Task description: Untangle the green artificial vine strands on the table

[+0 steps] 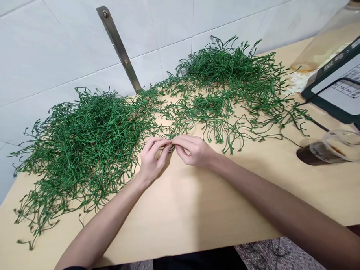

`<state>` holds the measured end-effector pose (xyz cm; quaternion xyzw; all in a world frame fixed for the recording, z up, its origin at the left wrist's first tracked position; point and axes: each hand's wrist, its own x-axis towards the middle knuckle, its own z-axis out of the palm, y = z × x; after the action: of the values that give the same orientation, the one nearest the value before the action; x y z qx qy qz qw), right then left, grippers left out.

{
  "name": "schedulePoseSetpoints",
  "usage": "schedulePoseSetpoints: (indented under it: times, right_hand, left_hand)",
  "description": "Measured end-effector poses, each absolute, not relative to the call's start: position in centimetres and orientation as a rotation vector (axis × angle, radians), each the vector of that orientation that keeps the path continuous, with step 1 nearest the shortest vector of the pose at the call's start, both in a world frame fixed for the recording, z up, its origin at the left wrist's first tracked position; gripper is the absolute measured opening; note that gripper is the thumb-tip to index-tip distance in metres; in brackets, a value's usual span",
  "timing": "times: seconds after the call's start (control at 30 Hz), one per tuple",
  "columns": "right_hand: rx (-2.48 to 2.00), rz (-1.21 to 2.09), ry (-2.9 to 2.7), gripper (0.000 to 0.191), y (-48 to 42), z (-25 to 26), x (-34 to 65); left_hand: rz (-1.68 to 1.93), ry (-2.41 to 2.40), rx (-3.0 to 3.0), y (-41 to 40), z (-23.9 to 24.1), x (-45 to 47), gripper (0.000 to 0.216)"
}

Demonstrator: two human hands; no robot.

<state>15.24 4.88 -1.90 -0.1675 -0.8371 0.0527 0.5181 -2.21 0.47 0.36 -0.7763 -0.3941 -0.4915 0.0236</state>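
Note:
Two heaps of thin green plastic plant stems lie on a pale wooden table [195, 206]. The left heap [82, 147] is dense, and the right heap [229, 81] spreads looser toward the wall. My left hand [152, 159] and my right hand [194, 150] meet at the near edge of the stems, fingertips pinched together on one green stem [171, 145] between them. Both hands rest low over the tabletop.
A glass cup with dark liquid [330, 150] stands at the right. Behind it are a dark device with a keypad [344, 81] and a clear container [324, 49]. A metal bracket [119, 46] runs down the white tiled wall. A thin cable [319, 125] crosses the table.

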Motion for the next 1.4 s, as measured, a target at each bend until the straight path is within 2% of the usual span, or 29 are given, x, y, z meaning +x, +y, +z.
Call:
schedulePoseSetpoints:
  times: [0.23,0.5,0.8,1.07,1.4]
  right_hand:
    - [-0.437,0.104,-2.062,0.017,4.99,-2.06,15.34]
    - [-0.423,0.079,-2.036,0.016,5.35,-1.96,15.45]
    - [-0.427,0.104,-2.036,0.009,5.16,-1.53,15.39]
    - [-0.488,0.124,-1.992,0.01,5.48,-2.07,15.31]
    - [-0.468,0.14,-2.008,0.012,4.93,-1.28,15.49]
  left_hand:
    - [-1.616,-1.224,-2.326,0.29,0.29,-2.22,0.012]
    - [-1.529,-1.204,-2.391,0.5,0.31,-2.42,0.008]
    - [-1.633,-1.352,-2.349,0.33,0.33,-2.24,0.006]
    - [-1.657,-1.376,-2.363,0.75,-0.2,-2.51,0.013]
    - [-1.622,-1.484,-2.373,0.81,-0.28,-2.79,0.01]
